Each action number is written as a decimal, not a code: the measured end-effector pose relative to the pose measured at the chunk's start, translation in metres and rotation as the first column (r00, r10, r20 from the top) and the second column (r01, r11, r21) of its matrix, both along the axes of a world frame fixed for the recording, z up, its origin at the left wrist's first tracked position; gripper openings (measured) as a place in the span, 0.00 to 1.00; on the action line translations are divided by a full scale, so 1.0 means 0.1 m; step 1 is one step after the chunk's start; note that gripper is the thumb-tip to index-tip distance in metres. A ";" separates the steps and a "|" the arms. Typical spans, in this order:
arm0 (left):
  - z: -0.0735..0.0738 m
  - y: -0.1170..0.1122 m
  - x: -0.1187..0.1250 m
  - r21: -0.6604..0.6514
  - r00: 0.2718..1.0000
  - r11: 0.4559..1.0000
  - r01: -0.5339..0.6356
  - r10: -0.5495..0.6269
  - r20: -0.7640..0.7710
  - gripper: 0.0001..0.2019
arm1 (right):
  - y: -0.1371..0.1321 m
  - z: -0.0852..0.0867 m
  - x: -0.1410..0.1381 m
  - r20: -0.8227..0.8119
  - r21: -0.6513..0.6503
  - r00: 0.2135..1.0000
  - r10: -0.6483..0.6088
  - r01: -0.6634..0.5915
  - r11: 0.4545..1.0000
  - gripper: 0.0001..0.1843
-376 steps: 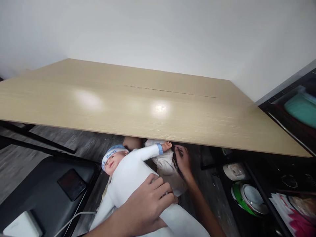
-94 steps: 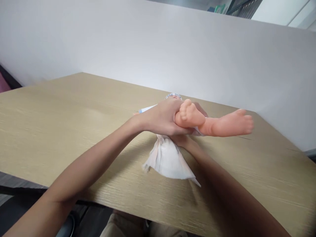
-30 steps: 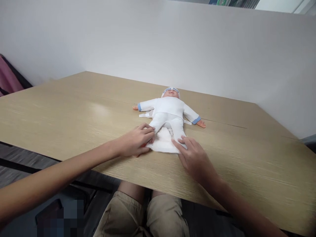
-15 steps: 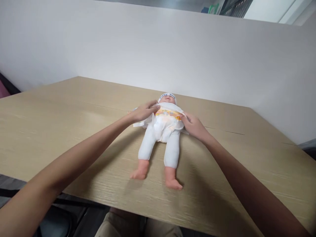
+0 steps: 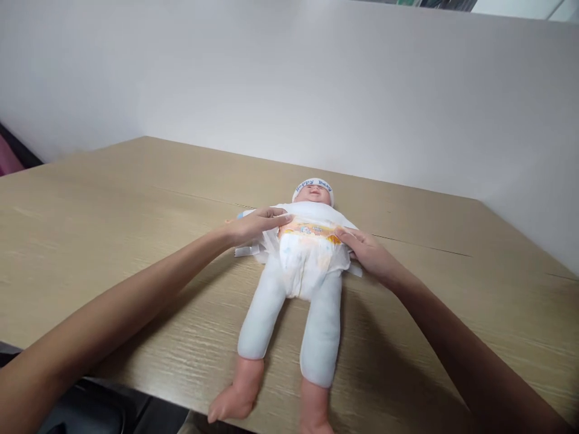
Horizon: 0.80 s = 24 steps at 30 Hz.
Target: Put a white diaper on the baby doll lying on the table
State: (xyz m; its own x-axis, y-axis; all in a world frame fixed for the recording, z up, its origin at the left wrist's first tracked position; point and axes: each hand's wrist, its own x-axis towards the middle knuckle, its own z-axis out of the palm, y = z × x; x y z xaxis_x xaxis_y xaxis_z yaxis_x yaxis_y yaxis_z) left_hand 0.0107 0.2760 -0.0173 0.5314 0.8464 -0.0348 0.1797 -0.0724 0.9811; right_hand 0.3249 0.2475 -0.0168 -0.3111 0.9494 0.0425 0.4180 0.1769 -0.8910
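Note:
A baby doll (image 5: 266, 313) lies on its back with its feet towards me. It has a white cloth body and a white headband lettered in blue. A white disposable diaper (image 5: 303, 259) with an orange printed waistband covers its hips, the front flap up over the belly. My left hand (image 5: 265, 223) is closed on the waistband's left corner, its thumb on top. At the right corner, my right hand (image 5: 364, 244) grips the band in the same way. Loose side tabs stick out beside both hips, below the hands. The fingers under the diaper are hidden.
The doll rests on a light wood table (image 5: 136, 199) with a seam running across it. Behind the table stands a white partition (image 5: 271, 90). A dark chair (image 5: 85, 410) is below the front edge at the lower left.
The doll appears larger and lower, its feet closer to the bottom of the view. Both hands stay at the waistband, and the shirt edge no longer lies raised over it.

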 end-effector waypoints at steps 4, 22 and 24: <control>0.15 0.07 -0.05 0.055 0.981 0.984 -0.171 0.175 -0.080 0.22 | -0.07 0.05 0.05 0.117 0.132 0.984 -0.137 0.121 0.984 0.26; 0.26 -0.50 1.03 0.761 0.795 0.602 0.240 0.327 -0.510 0.23 | -0.60 -0.56 0.46 0.323 0.189 0.844 -0.429 0.386 0.903 0.21; 0.27 -0.49 1.04 0.764 0.766 0.589 0.264 0.353 -0.538 0.26 | -0.60 -0.54 0.47 0.282 0.169 0.870 -0.404 0.370 0.914 0.22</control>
State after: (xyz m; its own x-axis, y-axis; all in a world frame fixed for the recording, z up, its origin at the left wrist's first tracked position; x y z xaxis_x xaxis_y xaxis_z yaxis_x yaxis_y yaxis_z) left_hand 0.1143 0.2268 0.0095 0.6100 0.7118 0.3482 0.6939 -0.6920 0.1991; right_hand 0.3717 0.1873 -0.0704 0.0663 0.9914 0.1124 0.7196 0.0306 -0.6937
